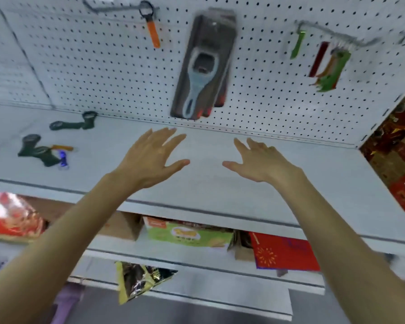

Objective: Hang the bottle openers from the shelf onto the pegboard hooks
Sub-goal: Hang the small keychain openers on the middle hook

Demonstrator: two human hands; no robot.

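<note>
Dark, ring-headed bottle openers lying loose on flat white metal shelf, well left of left grip; small glossy blue piece touching them. Left grip and right grip hovering side by side over shelf, fingers spreading straight, holding nothing. Beyond grips, perforated white pegboard. Orange-handled opener hanging on wire hook up-left of left grip. Blister-carded grey opener hanging above gap between grips. Flat green openers crowding up-right of right grip.
</note>
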